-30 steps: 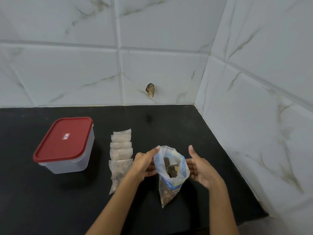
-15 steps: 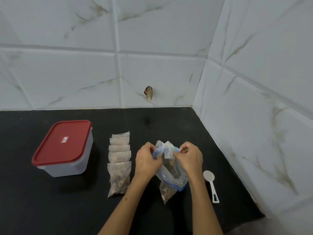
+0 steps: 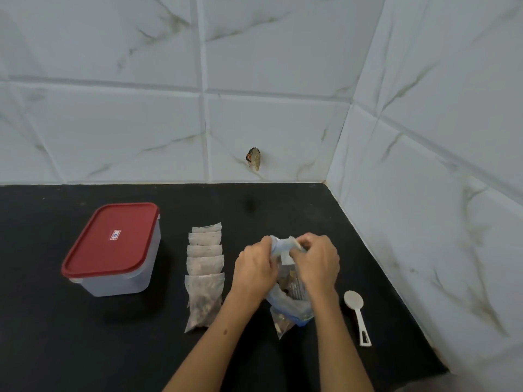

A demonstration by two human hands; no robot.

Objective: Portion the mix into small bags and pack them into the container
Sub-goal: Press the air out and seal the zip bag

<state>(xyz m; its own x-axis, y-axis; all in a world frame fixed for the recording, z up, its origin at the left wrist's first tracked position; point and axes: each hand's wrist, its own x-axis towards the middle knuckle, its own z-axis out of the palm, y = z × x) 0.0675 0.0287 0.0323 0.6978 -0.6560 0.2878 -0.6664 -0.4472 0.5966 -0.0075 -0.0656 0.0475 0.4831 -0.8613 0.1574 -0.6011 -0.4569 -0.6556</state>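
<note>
Plastic bag [image 3: 294,304] of mix stands on the desk [image 3: 85,349]; my left hand [image 3: 256,271] and right hand [image 3: 318,263] pinch its mouth, hiding it. Contents blurred.

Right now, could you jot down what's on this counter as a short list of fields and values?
Surface: black counter in a tiled corner
Left hand: pinching the big bag's top
Right hand: pinching the same top
Big bag: clear plastic, brown mix inside
Small bags: five filled, overlapping in a row
Container: red lid on, left of the row
Spoon: white, lying right of the big bag
</note>
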